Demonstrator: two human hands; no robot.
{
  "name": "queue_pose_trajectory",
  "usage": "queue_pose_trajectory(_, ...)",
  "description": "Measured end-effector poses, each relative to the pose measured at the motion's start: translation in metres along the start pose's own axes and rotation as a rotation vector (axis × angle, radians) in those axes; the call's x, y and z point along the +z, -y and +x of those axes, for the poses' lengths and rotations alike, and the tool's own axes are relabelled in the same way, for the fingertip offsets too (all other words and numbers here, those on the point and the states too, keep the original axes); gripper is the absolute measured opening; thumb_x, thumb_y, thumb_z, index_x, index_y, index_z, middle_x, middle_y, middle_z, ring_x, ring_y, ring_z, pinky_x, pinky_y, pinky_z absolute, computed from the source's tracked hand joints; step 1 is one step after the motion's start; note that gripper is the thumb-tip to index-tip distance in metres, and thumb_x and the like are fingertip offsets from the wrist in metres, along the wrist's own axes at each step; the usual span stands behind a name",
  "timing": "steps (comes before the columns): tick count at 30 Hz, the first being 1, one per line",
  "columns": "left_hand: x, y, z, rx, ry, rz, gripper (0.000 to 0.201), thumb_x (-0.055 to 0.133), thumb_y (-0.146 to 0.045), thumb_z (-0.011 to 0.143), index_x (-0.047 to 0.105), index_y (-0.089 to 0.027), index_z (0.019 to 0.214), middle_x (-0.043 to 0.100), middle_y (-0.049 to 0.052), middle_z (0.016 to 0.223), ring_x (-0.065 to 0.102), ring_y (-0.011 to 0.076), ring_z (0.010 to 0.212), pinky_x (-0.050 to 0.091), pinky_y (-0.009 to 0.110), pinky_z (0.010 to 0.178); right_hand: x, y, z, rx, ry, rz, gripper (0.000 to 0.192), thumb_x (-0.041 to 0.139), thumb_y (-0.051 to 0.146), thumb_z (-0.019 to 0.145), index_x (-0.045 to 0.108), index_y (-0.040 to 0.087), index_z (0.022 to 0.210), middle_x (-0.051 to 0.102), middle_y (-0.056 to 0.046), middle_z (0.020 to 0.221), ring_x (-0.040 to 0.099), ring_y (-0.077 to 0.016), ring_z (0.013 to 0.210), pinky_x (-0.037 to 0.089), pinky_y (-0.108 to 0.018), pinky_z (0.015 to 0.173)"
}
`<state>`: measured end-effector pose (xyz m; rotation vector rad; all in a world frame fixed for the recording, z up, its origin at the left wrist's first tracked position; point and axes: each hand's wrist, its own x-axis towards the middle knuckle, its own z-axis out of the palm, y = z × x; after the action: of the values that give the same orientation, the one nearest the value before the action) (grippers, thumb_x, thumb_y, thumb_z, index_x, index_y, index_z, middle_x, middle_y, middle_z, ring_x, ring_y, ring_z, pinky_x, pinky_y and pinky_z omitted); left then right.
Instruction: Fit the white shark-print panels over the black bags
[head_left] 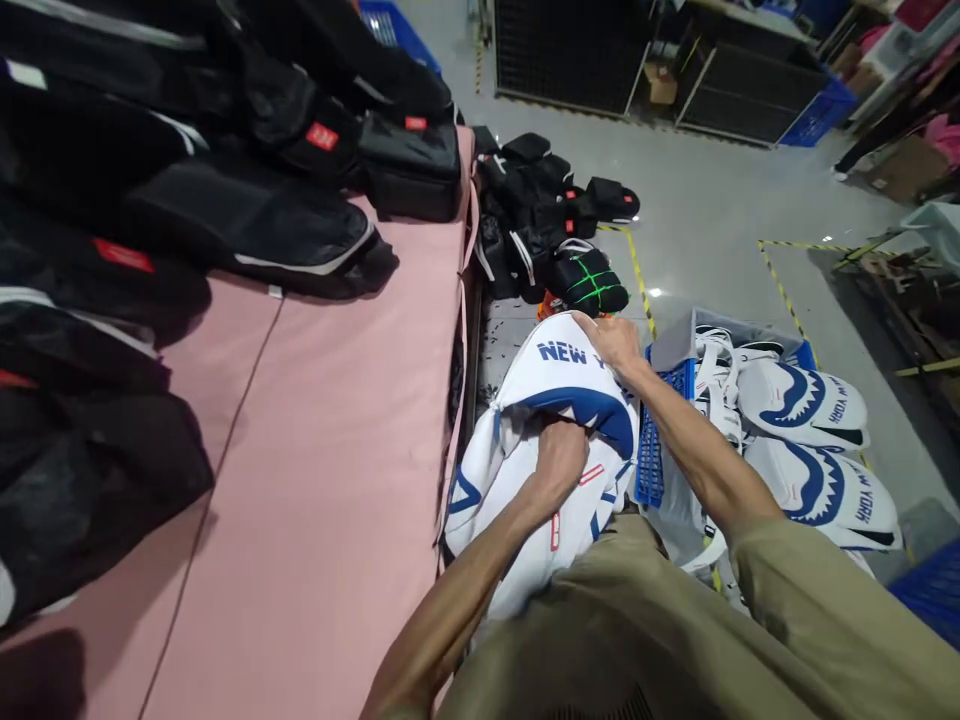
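A white and blue backpack (547, 380) printed "NEW YORK" lies against my lap beside the pink table (330, 450). My left hand (559, 455) reaches under its blue-edged flap, fingers hidden inside the bag. My right hand (615, 340) grips the top edge of the same backpack near the lettering.
Black bags (225, 210) are piled along the table's left and far side. More black bags (555, 220) lie on the floor beyond. A blue crate (660, 440) at my right holds more white and blue backpacks (810, 400). Yellow floor tape and dark racks sit farther back.
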<state>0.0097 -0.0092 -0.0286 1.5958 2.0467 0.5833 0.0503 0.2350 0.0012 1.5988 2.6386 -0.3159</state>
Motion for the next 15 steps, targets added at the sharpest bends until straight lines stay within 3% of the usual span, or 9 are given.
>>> queue_pose_trajectory(4,0.009,-0.007,-0.001,0.06,-0.179,0.07,0.025,0.051,-0.013,0.11,0.075,-0.015,0.118,0.078,0.016,0.11,0.072,0.0322,0.108,0.057,0.046,0.098,0.023,-0.009,0.036,-0.002,0.065,-0.041,0.096,0.024,0.083,0.113,0.09,0.014,0.114,0.085,-0.025,0.116,0.077,-0.0354,0.117,0.05,-0.038,0.103)
queue_pose_trajectory(7,0.011,-0.01,-0.001,0.096,-0.301,0.092,0.016,0.055,-0.019,0.112,0.071,-0.019,0.116,0.074,0.012,0.103,0.069,0.0306,0.102,0.055,0.048,0.1,0.043,-0.016,0.056,0.008,0.13,-0.095,0.092,0.027,0.082,0.114,0.09,0.014,0.113,0.085,-0.024,0.116,0.077,-0.0344,0.119,0.05,-0.036,0.101)
queue_pose_trajectory(11,0.007,-0.013,-0.003,0.121,-0.255,0.021,0.01,0.059,-0.016,0.108,0.068,-0.019,0.111,0.07,0.011,0.098,0.065,0.0302,0.095,0.053,0.052,0.101,0.076,-0.025,0.07,-0.005,0.254,-0.14,0.093,0.024,0.079,0.115,0.09,0.014,0.107,0.085,-0.024,0.113,0.077,-0.0338,0.115,0.05,-0.036,0.1)
queue_pose_trajectory(15,-0.001,-0.014,-0.004,0.152,-0.235,0.015,0.028,0.056,-0.007,0.105,0.071,-0.015,0.126,0.074,0.015,0.109,0.068,0.0318,0.104,0.056,0.049,0.098,0.108,-0.033,0.081,-0.001,0.362,-0.139,0.094,0.019,0.075,0.117,0.089,0.014,0.1,0.084,-0.024,0.107,0.077,-0.0316,0.11,0.05,-0.038,0.1)
